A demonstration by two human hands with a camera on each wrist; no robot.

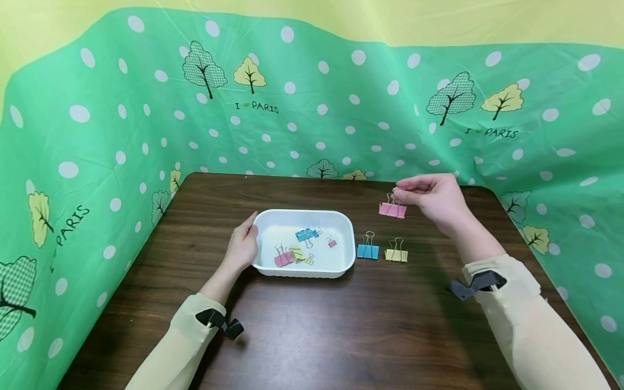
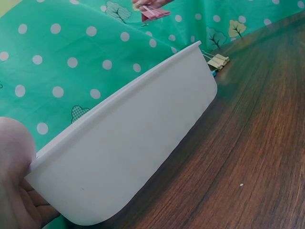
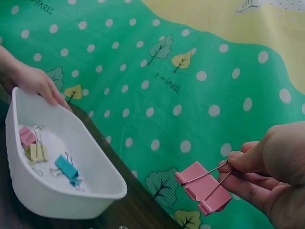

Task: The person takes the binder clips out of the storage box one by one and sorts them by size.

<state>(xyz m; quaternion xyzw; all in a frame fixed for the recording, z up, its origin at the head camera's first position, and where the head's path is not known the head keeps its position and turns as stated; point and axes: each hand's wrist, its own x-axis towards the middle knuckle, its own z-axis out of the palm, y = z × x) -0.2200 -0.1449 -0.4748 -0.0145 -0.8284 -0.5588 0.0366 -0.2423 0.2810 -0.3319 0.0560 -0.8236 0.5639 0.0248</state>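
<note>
My right hand [image 1: 439,203] pinches a large pink binder clip [image 1: 392,210] by its wire handles, above the far right part of the table. In the right wrist view the pink clip's body hangs below the thumb and fingertips. With my left hand [image 1: 242,244] I grip the left end of a white plastic tray [image 1: 304,272], thumb at the rim and fingers against the outside wall. Inside lie a pink binder clip [image 1: 283,258], yellow clips [image 1: 297,254], blue clips [image 1: 306,234] and a tiny pink clip [image 1: 331,242].
Right of the tray, a large blue binder clip [image 1: 368,252] and a large yellow binder clip [image 1: 396,255] stand side by side on the dark wooden table [image 1: 312,336], handles upward. A green dotted curtain [image 1: 322,130] rises behind the table and along its sides.
</note>
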